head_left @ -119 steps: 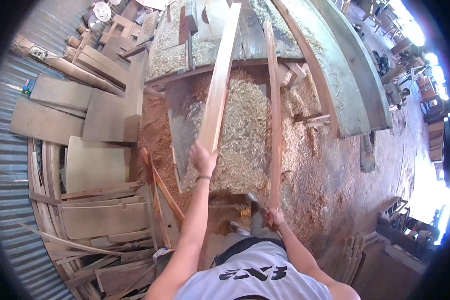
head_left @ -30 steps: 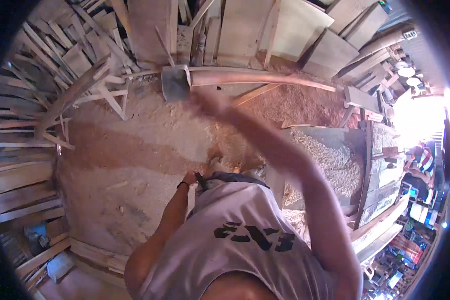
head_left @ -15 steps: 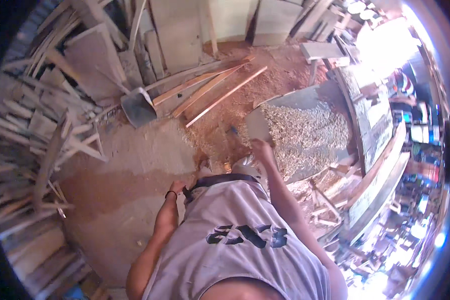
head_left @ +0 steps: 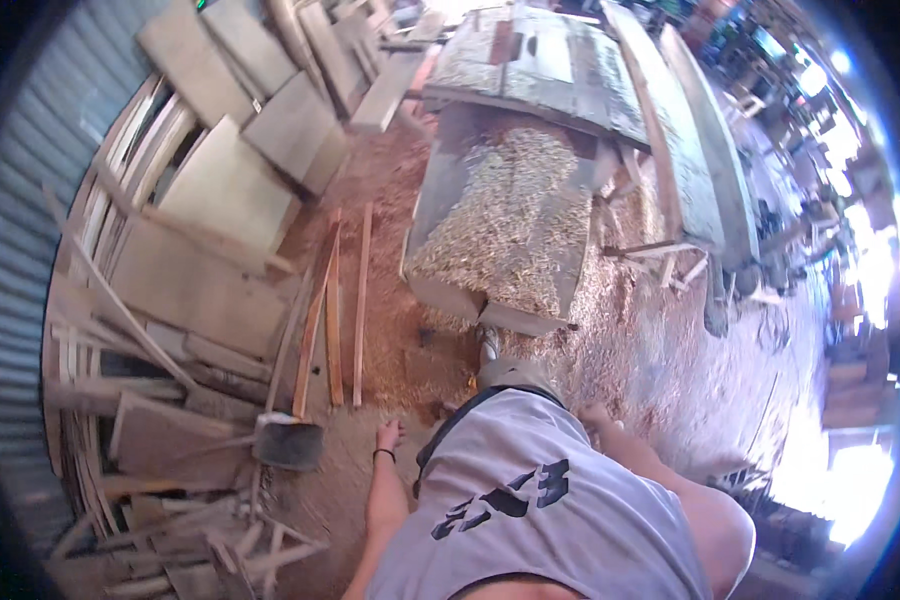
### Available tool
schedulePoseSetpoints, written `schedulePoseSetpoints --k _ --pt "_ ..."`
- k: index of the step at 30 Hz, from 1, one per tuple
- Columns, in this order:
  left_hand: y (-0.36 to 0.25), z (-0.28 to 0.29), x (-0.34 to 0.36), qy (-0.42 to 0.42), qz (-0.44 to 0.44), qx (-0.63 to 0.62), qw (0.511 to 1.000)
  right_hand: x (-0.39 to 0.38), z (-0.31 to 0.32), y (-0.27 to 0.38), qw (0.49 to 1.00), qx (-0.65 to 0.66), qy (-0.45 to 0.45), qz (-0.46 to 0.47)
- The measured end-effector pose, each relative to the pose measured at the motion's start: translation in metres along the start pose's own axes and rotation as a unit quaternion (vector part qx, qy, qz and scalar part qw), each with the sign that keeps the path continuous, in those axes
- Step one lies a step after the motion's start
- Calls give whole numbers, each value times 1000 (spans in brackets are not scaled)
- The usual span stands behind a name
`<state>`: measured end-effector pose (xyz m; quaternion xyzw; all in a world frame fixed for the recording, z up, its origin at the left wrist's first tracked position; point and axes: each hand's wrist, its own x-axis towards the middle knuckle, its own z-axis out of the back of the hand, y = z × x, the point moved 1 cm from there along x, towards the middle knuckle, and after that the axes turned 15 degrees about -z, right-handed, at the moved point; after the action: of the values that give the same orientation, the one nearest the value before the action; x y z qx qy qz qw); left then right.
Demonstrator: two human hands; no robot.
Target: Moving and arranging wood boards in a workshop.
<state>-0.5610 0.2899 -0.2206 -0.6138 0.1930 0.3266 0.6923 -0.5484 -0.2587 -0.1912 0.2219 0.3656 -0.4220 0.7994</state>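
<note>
At eleven o'clock from your left hand, slim reddish-brown wooden strips on dusty floor; foot catching them could trip you. Left fingers loosely curled, apparently empty; right hand blurred, can't tell.

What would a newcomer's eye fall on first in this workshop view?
Probably the pale wood shavings, heaped in the upper middle of the view. Next might come the narrow wooden strips to their left, ahead of the left hand, and the corrugated metal wall along the left side.
</note>
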Motion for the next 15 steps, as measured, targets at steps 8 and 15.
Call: schedulePoseSetpoints --k 8,15 --pt "-34 -85 2 140 -16 38 989 -60 -32 -27 995 -71 17 68" --pt "-16 -109 -36 216 -32 98 971 -38 2 13 991 -16 -17 133"
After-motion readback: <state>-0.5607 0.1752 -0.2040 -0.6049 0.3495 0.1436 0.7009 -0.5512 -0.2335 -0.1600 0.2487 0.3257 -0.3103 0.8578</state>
